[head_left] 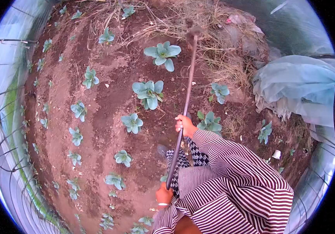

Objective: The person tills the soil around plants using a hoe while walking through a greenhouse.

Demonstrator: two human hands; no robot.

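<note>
The long-handled tool (187, 97) slants through the middle of the frame, its butt end low near centre and its head (195, 31) up top, at the edge of the dry straw (218, 43). That end is a blur for me, so I can't swear to the blade's shape.

Right hand (185, 125) is partway up the handle, fingers curled snugly around it. Left hand (163, 194), the one with the white band (163, 204), is closed around the butt end, so both grips are full of handle.

Handling-wise, I'd guess the shaft is stiff and fairly light, with most of the weight out at the head. It looks smooth, so could get slippery with sweaty palms. Not fragile, I reckon. Hands spread apart like this seems the right hold: one on the end, one further up for leverage.

Leafy plants (148, 93) sit just left of the shaft, and those leaves look tender. Another plant (210, 122) is just right of the upper hand. Brown soil (109, 109) fills the left half, and crumpled plastic (296, 84) is bunched up at the right.
</note>
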